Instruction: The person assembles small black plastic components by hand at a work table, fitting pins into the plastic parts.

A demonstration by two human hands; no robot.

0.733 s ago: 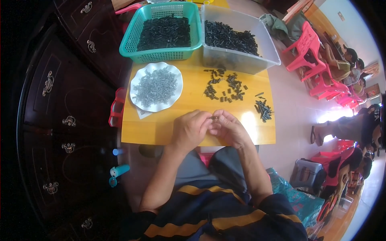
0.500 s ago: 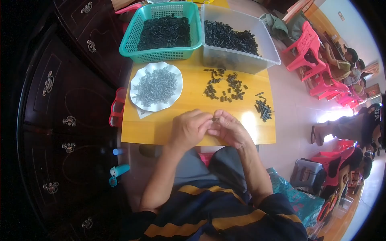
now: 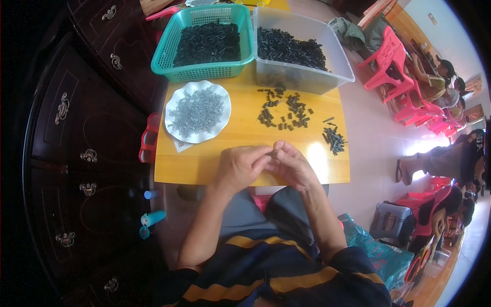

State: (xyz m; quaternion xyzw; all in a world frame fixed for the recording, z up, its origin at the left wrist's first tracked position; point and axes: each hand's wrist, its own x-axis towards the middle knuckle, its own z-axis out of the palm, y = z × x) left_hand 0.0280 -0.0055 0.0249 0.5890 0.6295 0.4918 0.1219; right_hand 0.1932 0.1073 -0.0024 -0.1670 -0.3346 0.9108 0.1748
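Above the near edge of the yellow table (image 3: pixel 240 102), my left hand (image 3: pixel 240 165) and my right hand (image 3: pixel 293 165) meet fingertip to fingertip. Both pinch a small dark piece (image 3: pixel 273 154) between thumbs and forefingers; most of it is covered, so its exact kind is unclear. Beyond my left hand stands a white scalloped plate (image 3: pixel 171 110) heaped with small clear pieces (image 3: pixel 197 111). Short dark cylindrical pieces (image 3: pixel 296 110) lie scattered ahead of my right hand. Farther right is a small pile of slim, pointed dark pieces (image 3: pixel 334 140).
A green basket (image 3: pixel 204 72) and a clear plastic bin (image 3: pixel 302 82), both holding many black parts, stand at the table's far side. Dark drawers (image 3: pixel 87 128) line the left. Pink chairs (image 3: pixel 387 66) and other people (image 3: pixel 434 82) are off to the right.
My left fingers have shifted slightly over the small piece, which both hands still pinch. The view has moved a little; the parts on the table lie as before.
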